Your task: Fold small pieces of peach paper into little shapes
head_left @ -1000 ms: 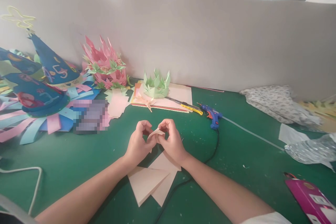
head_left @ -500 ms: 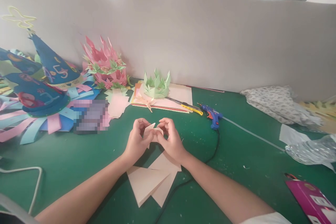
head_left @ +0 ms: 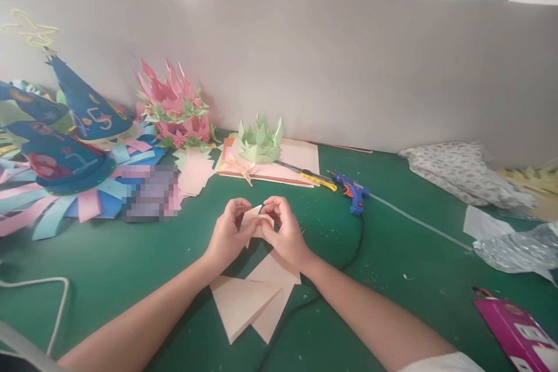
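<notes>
My left hand (head_left: 227, 236) and my right hand (head_left: 285, 232) meet above the green table (head_left: 131, 267). Both pinch a small folded piece of pale peach paper (head_left: 255, 220) between thumbs and fingertips. Under my wrists lie folded peach paper triangles (head_left: 250, 299), flat on the table. Behind my hands stands a light green paper crown (head_left: 260, 142) on a stack of coloured sheets (head_left: 300, 160).
A blue glue gun (head_left: 354, 193) with a black cord and a yellow utility knife (head_left: 314, 177) lie right of the crown. Pink paper flower crown (head_left: 174, 106), blue party hats (head_left: 65, 128) and paper strips fill the left. Patterned cloth (head_left: 462, 171), plastic wrap and a magenta box (head_left: 518, 331) sit right.
The small paper piece has been turned and refolded slightly between my fingertips; both hands stay in nearly the same place.
</notes>
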The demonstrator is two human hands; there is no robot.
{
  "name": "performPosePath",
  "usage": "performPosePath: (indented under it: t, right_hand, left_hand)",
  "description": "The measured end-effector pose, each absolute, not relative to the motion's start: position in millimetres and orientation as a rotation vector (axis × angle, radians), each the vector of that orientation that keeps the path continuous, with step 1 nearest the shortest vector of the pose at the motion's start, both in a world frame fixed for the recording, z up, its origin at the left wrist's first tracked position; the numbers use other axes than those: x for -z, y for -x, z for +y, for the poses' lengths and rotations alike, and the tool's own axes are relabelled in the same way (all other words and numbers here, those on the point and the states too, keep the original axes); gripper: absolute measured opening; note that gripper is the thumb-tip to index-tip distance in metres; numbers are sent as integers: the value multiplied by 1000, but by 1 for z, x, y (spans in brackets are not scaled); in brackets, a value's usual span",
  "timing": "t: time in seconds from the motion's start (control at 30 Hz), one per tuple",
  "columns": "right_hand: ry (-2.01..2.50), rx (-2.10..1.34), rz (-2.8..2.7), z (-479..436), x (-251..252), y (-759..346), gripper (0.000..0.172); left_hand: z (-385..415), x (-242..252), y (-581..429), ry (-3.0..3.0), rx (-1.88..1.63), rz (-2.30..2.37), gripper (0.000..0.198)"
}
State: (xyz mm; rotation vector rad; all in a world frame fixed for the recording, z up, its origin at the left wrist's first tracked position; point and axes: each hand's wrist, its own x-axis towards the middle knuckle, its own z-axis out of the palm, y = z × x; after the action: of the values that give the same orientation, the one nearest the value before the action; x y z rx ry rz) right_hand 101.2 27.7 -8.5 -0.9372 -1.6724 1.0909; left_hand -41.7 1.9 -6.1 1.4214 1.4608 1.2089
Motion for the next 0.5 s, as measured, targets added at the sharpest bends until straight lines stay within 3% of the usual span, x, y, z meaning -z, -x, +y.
performPosePath:
  t: [0.3, 0.5]
  right_hand:
    - [891, -1236, -1593, 24, 6, -99, 31]
    - [897, -1160, -1620, 27, 4, -100, 31]
  left_hand:
    - [0, 0, 38, -1482, -1215, 1452, 26]
    - [3, 3, 39, -1386, -1229, 1377, 28]
